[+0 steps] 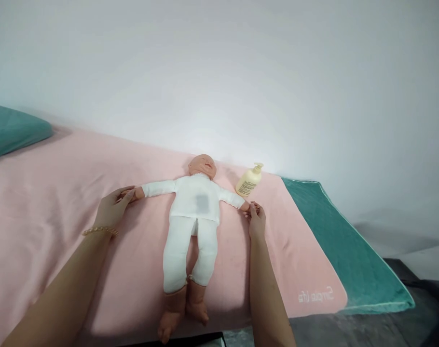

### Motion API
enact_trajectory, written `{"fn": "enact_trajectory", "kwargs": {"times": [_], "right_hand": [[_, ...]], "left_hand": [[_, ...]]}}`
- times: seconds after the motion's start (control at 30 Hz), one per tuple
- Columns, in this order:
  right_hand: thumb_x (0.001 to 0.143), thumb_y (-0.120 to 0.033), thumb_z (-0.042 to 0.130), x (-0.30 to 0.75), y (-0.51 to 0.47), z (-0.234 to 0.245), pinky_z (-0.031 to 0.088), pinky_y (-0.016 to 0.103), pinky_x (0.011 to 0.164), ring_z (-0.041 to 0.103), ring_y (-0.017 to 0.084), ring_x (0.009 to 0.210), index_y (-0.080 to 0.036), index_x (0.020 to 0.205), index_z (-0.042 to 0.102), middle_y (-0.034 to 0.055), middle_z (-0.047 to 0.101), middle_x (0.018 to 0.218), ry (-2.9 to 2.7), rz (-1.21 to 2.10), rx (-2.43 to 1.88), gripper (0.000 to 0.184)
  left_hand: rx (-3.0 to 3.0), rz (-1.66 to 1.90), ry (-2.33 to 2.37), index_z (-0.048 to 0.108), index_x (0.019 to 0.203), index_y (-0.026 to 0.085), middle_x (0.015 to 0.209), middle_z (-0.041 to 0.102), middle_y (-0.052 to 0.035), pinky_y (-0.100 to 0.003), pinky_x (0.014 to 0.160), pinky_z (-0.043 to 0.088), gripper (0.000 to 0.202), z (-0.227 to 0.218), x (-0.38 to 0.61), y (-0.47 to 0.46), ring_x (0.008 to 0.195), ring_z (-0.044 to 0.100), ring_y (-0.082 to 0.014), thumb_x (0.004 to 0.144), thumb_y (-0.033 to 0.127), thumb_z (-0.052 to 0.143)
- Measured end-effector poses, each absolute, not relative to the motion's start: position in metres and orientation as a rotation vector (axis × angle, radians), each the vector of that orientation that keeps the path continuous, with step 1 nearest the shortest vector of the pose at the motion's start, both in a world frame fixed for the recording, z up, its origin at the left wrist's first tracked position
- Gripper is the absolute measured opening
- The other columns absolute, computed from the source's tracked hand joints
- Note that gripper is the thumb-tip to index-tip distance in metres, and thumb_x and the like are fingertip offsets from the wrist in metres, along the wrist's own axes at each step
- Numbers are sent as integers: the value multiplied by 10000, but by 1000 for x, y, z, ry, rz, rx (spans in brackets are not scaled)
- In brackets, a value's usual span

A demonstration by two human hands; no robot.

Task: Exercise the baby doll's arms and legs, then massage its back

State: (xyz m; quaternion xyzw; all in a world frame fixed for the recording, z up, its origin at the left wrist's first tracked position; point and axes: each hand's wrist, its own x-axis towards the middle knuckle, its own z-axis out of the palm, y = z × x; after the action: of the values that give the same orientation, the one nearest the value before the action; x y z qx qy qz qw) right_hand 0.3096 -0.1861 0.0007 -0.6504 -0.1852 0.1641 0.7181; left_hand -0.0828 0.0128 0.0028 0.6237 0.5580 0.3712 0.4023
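Pink blanket (82, 166) underneath. Left hand (114, 205) clamped on one hand of white-clad doll (185, 197). Doll on back, head near far edge, feet at near edge. Pump bottle (251, 179) by far edge. Right hand (257, 219) clamped on doll's other hand.

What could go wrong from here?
The pump bottle stands just beyond the right hand; a forward swing might knock it over. The doll lies with its feet near the front edge of the pink sheet, so a pull toward the person could drag it off. With the left hand holding one of its hands and the right the other, uneven tugging may twist it.
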Motion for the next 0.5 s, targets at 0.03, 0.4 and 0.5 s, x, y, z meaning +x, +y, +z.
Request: {"fn": "enact_trajectory", "kwargs": {"times": [0.03, 0.4, 0.5], "right_hand": [[734, -527, 745, 308, -186, 2, 518, 248, 617, 589, 97, 621, -174, 1079, 617, 26, 664, 981, -408, 351, -1445, 510], [753, -387, 734, 253, -235, 17, 546, 252, 785, 634, 181, 1060, -242, 1319, 543, 78, 580, 1360, -218, 212, -1499, 615], [697, -433, 794, 223, -300, 3, 555, 326, 848, 661, 209, 1005, -253, 1060, 700, 66, 688, 1155, -198, 412, -1357, 416]], "left_hand": [[1579, 943, 1411, 670, 1268, 168, 1267, 685, -96, -430, 1057, 490, 401, 4, -82, 11, 1195, 622, -283, 946, 366, 538], [1720, 1064, 1647, 419, 1481, 63, 1472, 468, -242, -568, 1049, 462, 711, 17, -91, -25, 1289, 520, -421, 906, 452, 575], [1684, 1283, 1565, 315, 1540, 231, 1495, 463, -151, -487, 887, 584, 787, 6, -114, -73, 1188, 605, -376, 856, 530, 566]]}}
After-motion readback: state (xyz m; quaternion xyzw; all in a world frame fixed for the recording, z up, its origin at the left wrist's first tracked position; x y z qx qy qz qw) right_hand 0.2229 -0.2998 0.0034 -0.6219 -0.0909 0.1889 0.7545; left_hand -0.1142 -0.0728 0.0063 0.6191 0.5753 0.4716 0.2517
